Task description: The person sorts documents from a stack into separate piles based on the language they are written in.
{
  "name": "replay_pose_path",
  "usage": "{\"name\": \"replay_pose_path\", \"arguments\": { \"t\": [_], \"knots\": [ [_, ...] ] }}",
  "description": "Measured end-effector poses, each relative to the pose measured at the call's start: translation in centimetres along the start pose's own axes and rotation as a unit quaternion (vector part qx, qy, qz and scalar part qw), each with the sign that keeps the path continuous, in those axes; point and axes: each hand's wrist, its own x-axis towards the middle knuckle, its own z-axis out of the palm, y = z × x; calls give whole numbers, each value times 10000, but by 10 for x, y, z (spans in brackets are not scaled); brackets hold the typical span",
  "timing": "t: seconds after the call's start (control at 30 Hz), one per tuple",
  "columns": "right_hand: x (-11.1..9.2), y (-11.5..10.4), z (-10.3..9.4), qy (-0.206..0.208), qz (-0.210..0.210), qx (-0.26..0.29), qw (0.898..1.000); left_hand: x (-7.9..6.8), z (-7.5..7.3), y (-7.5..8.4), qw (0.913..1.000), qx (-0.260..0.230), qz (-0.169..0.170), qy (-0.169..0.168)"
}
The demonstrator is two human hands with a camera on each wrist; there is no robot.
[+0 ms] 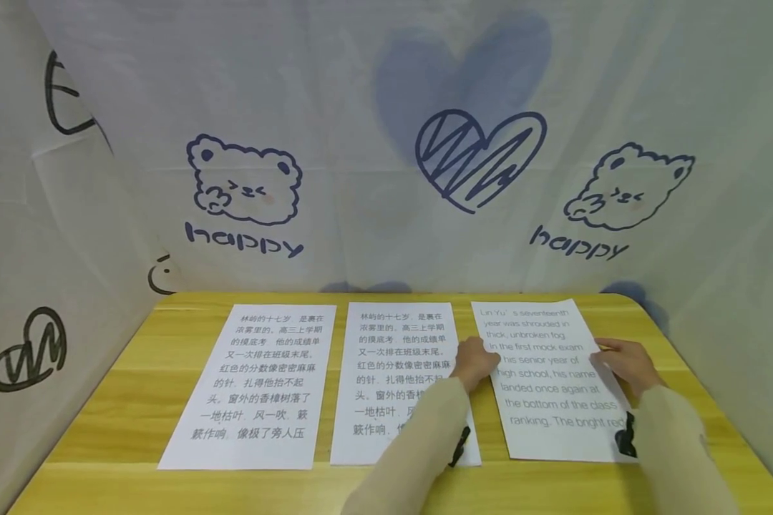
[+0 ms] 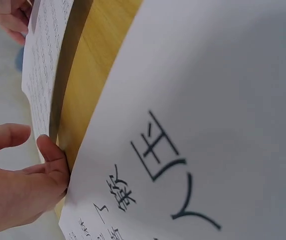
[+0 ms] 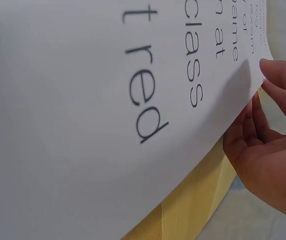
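Note:
A white sheet of paper with printed English text (image 1: pixel 547 408) lies on the right side of the wooden table, slightly turned. My left hand (image 1: pixel 477 363) grips its left edge; in the left wrist view the curled fingers (image 2: pixel 52 155) are at that edge, and the thumb stands over the paper. On the opposite edge my right hand (image 1: pixel 628 365) pinches the sheet, thumb (image 3: pixel 278 75) on top and fingers below. Under my left forearm is a middle sheet with Chinese text (image 1: pixel 386 343), partly hidden by the sleeve.
Another sheet with Chinese text (image 1: pixel 258 386) lies at the left of the yellow wooden table (image 1: pixel 116 429). White cloth (image 1: pixel 361 236) with bear and heart drawings surrounds the table at the back and sides.

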Motion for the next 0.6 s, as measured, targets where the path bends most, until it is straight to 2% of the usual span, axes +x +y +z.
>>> {"name": "replay_pose_path", "arguments": {
  "t": [0.13,0.23,0.4,0.6],
  "knots": [
    [-1,-3,0,-30,93,-58,9999,-1,-1,2,9997,214,-132,-43],
    [-5,-7,-1,55,-14,-323,9995,-2,-2,3,9994,292,-149,-55],
    [-15,-15,-2,513,-441,-921,9934,-3,-5,6,9987,420,288,36],
    [-12,-21,3,721,-659,-1099,9891,1,-15,11,9956,468,805,-141]
  ]
}}
